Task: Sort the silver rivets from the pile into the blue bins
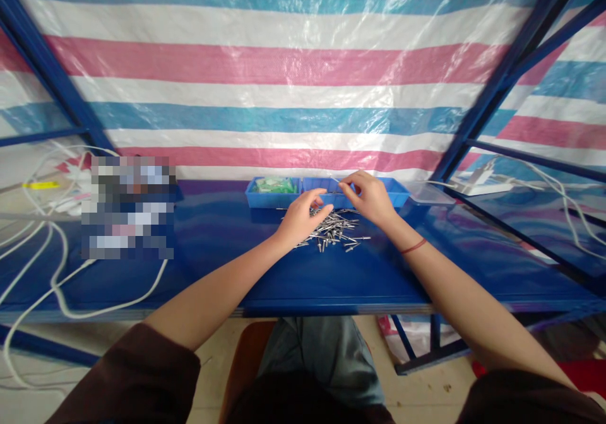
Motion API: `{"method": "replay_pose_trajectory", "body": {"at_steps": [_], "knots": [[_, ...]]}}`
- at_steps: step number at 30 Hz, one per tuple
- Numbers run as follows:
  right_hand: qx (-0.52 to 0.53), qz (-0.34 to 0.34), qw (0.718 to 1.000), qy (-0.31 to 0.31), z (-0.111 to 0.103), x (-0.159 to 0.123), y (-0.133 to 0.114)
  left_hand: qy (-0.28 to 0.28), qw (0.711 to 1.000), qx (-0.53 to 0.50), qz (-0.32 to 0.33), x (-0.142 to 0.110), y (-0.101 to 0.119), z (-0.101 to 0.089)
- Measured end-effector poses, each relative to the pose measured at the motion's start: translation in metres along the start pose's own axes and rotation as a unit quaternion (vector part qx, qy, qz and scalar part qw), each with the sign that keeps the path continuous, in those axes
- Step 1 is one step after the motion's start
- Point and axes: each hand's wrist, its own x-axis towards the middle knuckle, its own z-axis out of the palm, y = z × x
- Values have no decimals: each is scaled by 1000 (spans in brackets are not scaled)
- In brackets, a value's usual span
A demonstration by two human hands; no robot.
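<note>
A loose pile of silver pop rivets (334,228) lies on the blue table in front of me. My right hand (369,197) is above the pile's right side, thumb and fingers pinched on a thin rivet (334,192) that points toward my left hand. My left hand (305,212) hovers over the pile's left part, with its thumb apart from its curved fingers and their tips near that rivet. Behind both hands stands a blue divided plastic tray (274,201); green-tinted plastic bags (274,185) fill its left compartment. My right hand partly covers the right compartment.
White cables (61,285) loop over the table's left side, beside a blurred-out patch (127,216). A clear plastic lid (430,193) lies right of the tray. At the right is a white power strip (483,179). Blue metal posts (497,89) and a striped plastic sheet (265,64) enclose the table.
</note>
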Motion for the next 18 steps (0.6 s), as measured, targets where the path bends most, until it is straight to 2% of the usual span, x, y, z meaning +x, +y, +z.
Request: {"method": "replay_pose_trajectory", "body": {"at_steps": [3, 6, 9, 10, 12, 13, 15, 18], "knots": [[-90, 83, 992, 22, 9, 5, 11, -33, 998, 24, 38, -1, 3, 0], [-103, 91, 990, -33, 4, 5, 18, -55, 996, 41, 56, -2, 6, -2], [8, 48, 985, -164, -14, -1, 16, -60, 995, 53, 55, -3, 5, -4], [67, 47, 970, -229, -22, -3, 13, -61, 995, 55, 53, -3, 5, -5], [160, 56, 912, -374, -34, -7, 6, -66, 995, 57, 48, -3, 4, -6], [183, 57, 883, -428, -38, -9, 2, -68, 995, 57, 47, -3, 4, -6], [183, 56, 853, -486, -42, -12, -5, -69, 995, 55, 45, -3, 4, -7], [128, 49, 854, -502, -38, -13, -12, -67, 995, 53, 43, -3, 4, -7]]}}
